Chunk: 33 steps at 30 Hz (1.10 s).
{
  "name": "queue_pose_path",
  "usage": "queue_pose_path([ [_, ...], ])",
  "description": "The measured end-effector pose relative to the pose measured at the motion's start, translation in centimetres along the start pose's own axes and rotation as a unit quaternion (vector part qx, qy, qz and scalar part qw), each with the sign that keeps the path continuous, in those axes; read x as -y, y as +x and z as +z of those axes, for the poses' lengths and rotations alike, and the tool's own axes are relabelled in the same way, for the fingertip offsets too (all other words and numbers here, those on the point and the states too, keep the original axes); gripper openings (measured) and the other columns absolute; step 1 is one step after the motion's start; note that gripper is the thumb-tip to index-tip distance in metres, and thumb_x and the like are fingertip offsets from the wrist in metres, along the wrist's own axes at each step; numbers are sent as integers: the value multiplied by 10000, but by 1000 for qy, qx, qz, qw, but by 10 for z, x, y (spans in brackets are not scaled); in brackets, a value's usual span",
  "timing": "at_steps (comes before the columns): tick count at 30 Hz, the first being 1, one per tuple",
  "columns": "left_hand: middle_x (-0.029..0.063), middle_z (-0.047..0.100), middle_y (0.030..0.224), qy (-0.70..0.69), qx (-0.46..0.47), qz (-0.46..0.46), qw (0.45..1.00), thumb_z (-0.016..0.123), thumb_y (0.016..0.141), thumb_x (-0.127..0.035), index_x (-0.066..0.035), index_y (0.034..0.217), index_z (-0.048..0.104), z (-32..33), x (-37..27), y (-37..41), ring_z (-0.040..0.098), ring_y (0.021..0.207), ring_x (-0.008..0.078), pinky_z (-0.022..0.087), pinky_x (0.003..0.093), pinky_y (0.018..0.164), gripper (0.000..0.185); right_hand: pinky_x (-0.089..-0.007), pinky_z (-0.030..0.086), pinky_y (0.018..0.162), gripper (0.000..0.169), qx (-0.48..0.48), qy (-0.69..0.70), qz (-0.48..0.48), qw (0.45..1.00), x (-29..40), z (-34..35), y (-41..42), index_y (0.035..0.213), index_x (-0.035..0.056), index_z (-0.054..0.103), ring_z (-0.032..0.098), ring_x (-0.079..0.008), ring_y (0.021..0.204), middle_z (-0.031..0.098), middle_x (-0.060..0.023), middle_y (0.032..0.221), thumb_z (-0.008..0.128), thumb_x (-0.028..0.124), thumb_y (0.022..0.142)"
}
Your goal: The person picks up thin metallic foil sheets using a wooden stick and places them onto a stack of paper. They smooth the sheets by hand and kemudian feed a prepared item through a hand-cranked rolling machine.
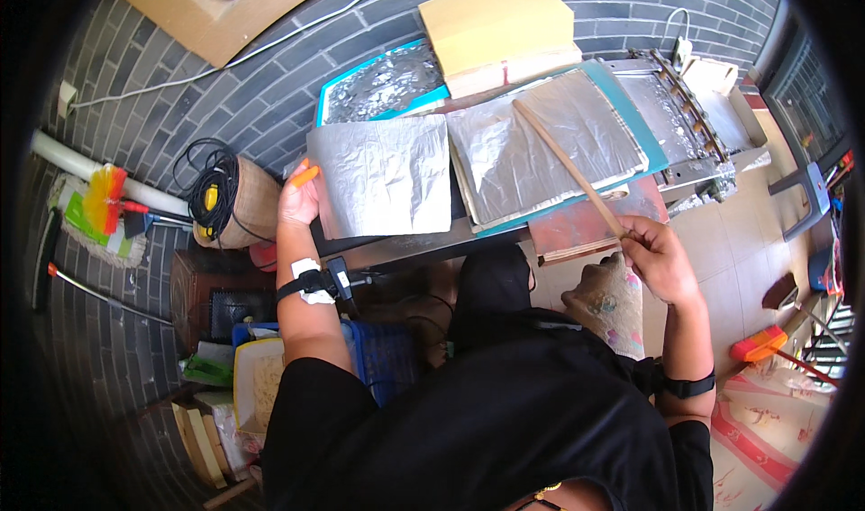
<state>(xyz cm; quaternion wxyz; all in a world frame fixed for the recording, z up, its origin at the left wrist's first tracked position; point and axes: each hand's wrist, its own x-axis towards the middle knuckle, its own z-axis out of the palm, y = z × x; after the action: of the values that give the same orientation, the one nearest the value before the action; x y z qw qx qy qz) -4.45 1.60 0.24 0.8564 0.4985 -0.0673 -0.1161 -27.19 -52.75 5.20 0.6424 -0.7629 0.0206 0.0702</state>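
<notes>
My left hand point(299, 197), with orange covers on its fingertips, is at the left edge of a silvery foil sheet point(388, 176). Whether the fingers pinch that sheet or only rest against it cannot be told. In my right hand point(655, 257) is the near end of a thin wooden stick point(567, 163). The stick slants away to the upper left over a second, wrinkled foil sheet point(483, 166). This second sheet lies on a stack of papers, on a teal board point(652, 153).
Behind the sheets are a blue-rimmed tray point(432, 97) of foil scraps and a yellow-topped paper stack point(500, 28). A metal apparatus point(676, 112) stands at the right. Left of the table is a basket point(253, 203) with coiled black cable point(209, 217). A red-brown board point(601, 220) juts from the front edge.
</notes>
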Motion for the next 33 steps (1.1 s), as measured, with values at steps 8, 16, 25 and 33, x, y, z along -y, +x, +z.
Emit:
queue_pose_path([
  [8, 46, 645, 948, 119, -98, -86, 984, 552, 846, -55, -56, 1105, 562, -22, 1, -25, 623, 862, 154, 495, 282, 751, 259, -166, 270, 407, 284, -19, -14, 14, 1000, -1, 8, 9, 1159, -24, 540, 354, -16, 465, 451, 46, 630, 452, 16, 892],
  [16, 20, 638, 862, 187, -148, -146, 960, 559, 843, -54, -60, 1022, 586, -63, -1, -20, 621, 738, 135, 504, 266, 666, 181, -173, 306, 487, 306, 38, -77, 1, 996, 21, 29, 24, 1174, -24, 541, 382, -24, 556, 459, 42, 664, 461, -31, 879],
  [25, 29, 642, 898, 249, -182, -155, 938, 557, 855, -106, -59, 1095, 560, -83, -1, -20, 630, 768, 154, 509, 278, 673, 245, -249, 400, 554, 266, 101, -213, -31, 971, 44, 58, 31, 1059, -29, 590, 471, -89, 617, 532, -31, 670, 518, -55, 805],
  [33, 169, 631, 1007, 231, -294, -35, 927, 465, 896, -117, 29, 1134, 548, -49, -1, -37, 629, 910, 224, 508, 322, 809, 291, -208, 340, 542, 306, 94, -169, -40, 980, 35, 53, 24, 1152, -28, 550, 401, -62, 590, 469, 15, 662, 501, -53, 850],
])
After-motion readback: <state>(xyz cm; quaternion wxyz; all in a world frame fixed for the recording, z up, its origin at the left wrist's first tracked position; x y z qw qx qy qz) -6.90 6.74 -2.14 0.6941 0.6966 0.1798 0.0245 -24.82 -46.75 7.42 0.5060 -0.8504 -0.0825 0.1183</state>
